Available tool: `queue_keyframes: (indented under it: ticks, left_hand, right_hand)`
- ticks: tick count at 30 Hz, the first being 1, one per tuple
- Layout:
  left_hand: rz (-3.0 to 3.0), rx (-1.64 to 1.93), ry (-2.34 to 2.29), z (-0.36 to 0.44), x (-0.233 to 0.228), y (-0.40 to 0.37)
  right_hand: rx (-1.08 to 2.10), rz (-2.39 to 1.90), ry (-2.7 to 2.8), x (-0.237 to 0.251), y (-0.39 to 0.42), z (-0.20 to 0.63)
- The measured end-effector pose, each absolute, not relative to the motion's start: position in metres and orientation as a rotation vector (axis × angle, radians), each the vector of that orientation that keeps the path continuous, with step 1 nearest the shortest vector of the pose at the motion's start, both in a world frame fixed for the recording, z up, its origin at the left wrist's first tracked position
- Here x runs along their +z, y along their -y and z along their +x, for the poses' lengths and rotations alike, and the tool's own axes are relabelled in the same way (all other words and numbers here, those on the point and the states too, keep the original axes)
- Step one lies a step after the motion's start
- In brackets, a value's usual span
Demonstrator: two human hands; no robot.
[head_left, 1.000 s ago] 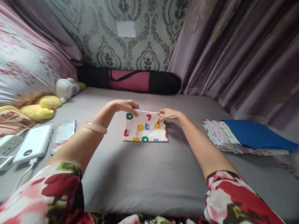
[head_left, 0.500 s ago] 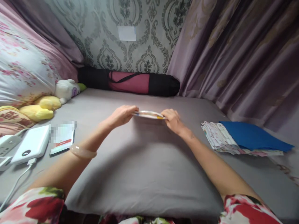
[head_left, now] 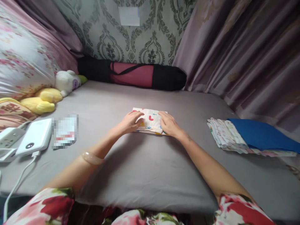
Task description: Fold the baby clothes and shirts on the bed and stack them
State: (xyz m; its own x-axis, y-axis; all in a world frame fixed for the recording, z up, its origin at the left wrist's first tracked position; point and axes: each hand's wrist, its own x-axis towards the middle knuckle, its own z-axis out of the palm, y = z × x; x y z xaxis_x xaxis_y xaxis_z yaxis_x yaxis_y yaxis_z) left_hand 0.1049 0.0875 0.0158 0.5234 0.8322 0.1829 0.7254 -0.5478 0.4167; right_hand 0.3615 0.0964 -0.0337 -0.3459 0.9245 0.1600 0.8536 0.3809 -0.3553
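Note:
A small white cloth [head_left: 150, 118] printed with coloured letters lies folded flat on the grey bed sheet [head_left: 145, 162]. My left hand [head_left: 130, 122] presses on its left part with fingers spread flat. My right hand [head_left: 168, 124] rests on its right part, palm down. Both hands cover the cloth's near edge. A pale bangle [head_left: 92, 158] sits on my left forearm.
A stack of folded cloths [head_left: 225, 137] with a blue one [head_left: 260, 136] on top lies at the right. At the left are a white power bank [head_left: 35, 141], a phone [head_left: 64, 131], plush toys [head_left: 50, 97]. A black and pink roll bag [head_left: 131, 73] lies against the wall.
The cloth, flat a second ago, was lifted by its far edge and folded over. It now lies smaller on the sheet with both hands flat on it.

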Motion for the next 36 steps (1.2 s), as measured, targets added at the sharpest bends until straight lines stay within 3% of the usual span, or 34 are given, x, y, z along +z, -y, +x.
queue_keyframes:
  ticks: [12, 20, 26, 36]
  left_hand:
    - [2.538, 0.261, -1.67, 0.145, -0.057, -0.13]
    - [2.52, 0.257, -1.631, 0.146, -0.05, -0.132]
    - [2.421, 0.447, -1.683, 0.144, -0.052, -0.142]
    - [1.862, 0.807, -1.787, 0.108, -0.047, -0.132]
  right_hand:
    - [0.299, -1.789, 2.377, -0.046, -0.113, 0.292]
    - [0.345, -1.819, 2.391, -0.042, -0.115, 0.294]
    - [0.231, -1.751, 2.375, -0.045, -0.119, 0.281]
    - [0.37, -1.801, 2.383, -0.029, -0.114, 0.271]
